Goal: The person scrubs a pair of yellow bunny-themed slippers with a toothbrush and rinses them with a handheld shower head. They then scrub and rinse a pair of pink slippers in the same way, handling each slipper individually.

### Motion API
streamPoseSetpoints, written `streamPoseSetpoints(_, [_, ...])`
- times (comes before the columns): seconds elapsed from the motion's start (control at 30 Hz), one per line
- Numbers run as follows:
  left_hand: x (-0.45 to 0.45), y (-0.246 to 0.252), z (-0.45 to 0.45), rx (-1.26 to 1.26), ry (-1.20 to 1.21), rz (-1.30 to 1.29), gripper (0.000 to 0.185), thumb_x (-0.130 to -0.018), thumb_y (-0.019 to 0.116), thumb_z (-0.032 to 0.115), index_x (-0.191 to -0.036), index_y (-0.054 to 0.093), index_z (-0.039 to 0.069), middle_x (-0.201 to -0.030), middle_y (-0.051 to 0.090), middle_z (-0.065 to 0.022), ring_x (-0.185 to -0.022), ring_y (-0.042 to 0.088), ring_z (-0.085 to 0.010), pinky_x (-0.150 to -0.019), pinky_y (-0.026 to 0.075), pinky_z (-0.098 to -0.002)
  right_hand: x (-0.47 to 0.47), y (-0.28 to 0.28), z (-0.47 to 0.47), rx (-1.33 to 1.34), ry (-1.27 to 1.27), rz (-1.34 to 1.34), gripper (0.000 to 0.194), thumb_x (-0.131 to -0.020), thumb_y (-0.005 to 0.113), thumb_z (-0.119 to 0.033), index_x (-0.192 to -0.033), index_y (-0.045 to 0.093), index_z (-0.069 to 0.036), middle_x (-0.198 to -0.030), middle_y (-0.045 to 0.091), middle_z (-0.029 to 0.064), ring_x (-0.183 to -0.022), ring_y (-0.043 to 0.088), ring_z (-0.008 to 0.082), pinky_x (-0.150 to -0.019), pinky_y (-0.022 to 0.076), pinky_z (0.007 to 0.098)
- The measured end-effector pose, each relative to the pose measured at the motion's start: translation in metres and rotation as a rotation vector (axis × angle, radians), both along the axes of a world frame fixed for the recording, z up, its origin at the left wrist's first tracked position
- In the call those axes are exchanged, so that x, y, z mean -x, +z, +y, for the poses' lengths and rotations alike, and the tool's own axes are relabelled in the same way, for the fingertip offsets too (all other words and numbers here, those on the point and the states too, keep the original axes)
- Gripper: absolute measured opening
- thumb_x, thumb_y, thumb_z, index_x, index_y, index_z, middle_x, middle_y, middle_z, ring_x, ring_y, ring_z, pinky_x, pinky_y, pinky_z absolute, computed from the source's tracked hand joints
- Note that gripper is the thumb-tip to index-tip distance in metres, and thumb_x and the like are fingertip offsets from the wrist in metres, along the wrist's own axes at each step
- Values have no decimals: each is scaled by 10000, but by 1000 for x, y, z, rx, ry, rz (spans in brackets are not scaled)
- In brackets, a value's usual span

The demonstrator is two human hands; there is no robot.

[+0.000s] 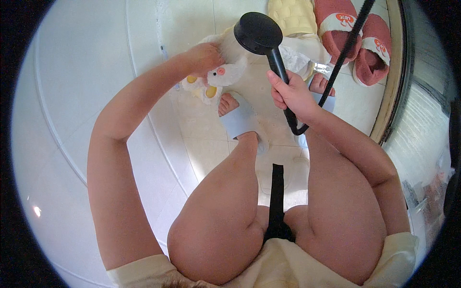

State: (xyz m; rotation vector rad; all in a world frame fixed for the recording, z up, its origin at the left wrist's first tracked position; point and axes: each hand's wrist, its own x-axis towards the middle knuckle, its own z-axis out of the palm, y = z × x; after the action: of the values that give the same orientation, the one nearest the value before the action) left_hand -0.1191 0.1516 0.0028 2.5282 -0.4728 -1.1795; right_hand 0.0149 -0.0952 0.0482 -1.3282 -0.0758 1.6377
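Observation:
My right hand (293, 93) is closed round the handle of a black shower head (258, 33), whose black hose (345, 50) runs up to the top right. Water sprays from the head onto a fluffy white and yellow slipper with an animal face (227, 75). My left hand (205, 59) is on this slipper, its fingers partly hidden by spray and plush, so its hold cannot be made out. Beside it, a pale yellow quilted slipper (292, 16) and wet white material (306, 48) lie on the tiles.
Two red plush slippers (338, 32) stand at the upper right, near a door frame (394, 90). My feet, in light blue slides (239, 117), are on the tiled floor (205, 151). A white tiled wall (72, 108) rises at the left.

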Motion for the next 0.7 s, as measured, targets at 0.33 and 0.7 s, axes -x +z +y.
streamPoseSetpoints(0.33, [10, -42, 7, -93, -125, -129, 319, -603, 760, 334, -801, 645, 112, -785, 644, -99, -801, 612, -312, -746, 452, -412, 2, 6, 6, -8, -21, 25, 366, -880, 594, -382, -751, 420, -87, -516, 403, -23, -407, 376, 70, -383, 309, 234])
streamPoseSetpoints(0.7, [17, -46, -6, -201, 98, -109, 558, -681, 591, 638, -741, 653, 87, -719, 621, -123, -720, 594, -319, -719, 433, -440, 6, 8, 13, 1, 15, -44, 381, -889, 568, -410, -756, 414, -88, -541, 406, -21, -425, 373, 65, -390, 301, 225])
